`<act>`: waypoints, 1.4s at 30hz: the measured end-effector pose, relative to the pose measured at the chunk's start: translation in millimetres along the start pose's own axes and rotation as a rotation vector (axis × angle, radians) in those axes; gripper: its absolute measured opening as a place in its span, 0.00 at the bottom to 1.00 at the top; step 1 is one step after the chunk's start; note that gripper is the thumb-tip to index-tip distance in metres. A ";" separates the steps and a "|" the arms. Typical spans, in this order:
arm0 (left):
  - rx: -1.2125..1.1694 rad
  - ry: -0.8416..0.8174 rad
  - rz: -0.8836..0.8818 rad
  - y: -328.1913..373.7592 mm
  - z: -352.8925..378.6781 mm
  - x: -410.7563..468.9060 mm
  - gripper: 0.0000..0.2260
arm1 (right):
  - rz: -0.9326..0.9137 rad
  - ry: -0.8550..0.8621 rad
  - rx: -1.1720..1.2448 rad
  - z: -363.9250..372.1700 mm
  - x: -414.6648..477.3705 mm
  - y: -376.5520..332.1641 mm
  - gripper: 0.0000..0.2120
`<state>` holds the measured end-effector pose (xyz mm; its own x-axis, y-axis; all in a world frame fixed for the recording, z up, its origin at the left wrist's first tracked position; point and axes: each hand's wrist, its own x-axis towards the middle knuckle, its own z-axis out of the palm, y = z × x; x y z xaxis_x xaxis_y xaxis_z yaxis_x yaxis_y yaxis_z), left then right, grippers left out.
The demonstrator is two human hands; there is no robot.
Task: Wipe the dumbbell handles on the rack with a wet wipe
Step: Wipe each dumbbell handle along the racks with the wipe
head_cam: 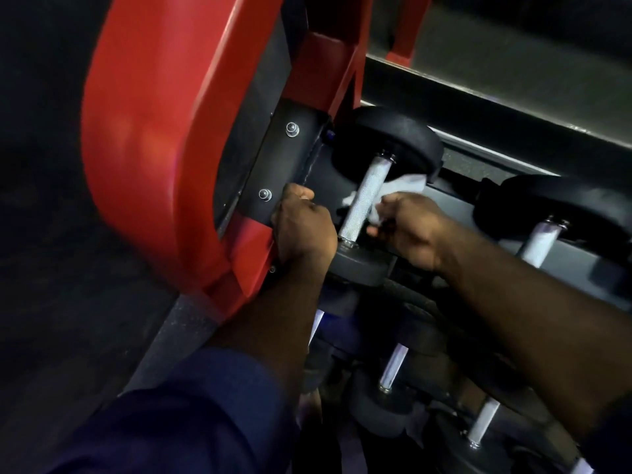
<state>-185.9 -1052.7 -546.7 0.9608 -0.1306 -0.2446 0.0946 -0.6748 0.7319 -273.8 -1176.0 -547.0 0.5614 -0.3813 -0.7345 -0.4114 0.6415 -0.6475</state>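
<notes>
Barely visible behind the dumbbell handle (pixel 362 200): the wet wipe (pixel 407 184).

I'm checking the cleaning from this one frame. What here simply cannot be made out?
1. Head view: far side of the handle, hidden by the bar itself and the wet wipe in the right hand.
2. Fingertips of the left hand, hidden behind its knuckles; what they grip is unclear.
3. Lower-shelf dumbbells, dark, partly covered by forearms.
4. Neighbouring dumbbell, cut by the right edge.
</notes>
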 end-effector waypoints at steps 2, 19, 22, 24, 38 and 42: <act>0.009 0.004 -0.001 1.0 -0.2 -0.9 0.15 | -0.122 0.006 0.041 7.8 3.9 -16.8 0.21; 0.003 0.024 -0.021 3.2 -2.2 -3.4 0.14 | -1.113 0.299 -1.467 -9.2 -26.7 -35.1 0.16; -0.011 0.028 -0.028 2.9 -2.8 -3.3 0.15 | -1.063 0.296 -1.707 2.2 -10.0 -43.6 0.13; -0.007 0.022 -0.028 4.4 -3.8 -4.4 0.15 | -0.932 0.329 -1.814 10.9 -10.1 -38.7 0.14; -0.043 0.002 -0.030 3.5 -3.9 -3.8 0.13 | -0.690 -0.208 -2.034 32.1 -17.5 -14.5 0.20; -0.034 0.003 -0.026 3.8 -4.1 -3.3 0.14 | -0.666 -0.088 -2.040 34.5 -11.3 -30.6 0.18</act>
<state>-187.6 -1051.8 -540.6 0.9586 -0.1116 -0.2618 0.1280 -0.6525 0.7469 -242.8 -1168.4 -512.0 0.9102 -0.1256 -0.3947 -0.1541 -0.9872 -0.0411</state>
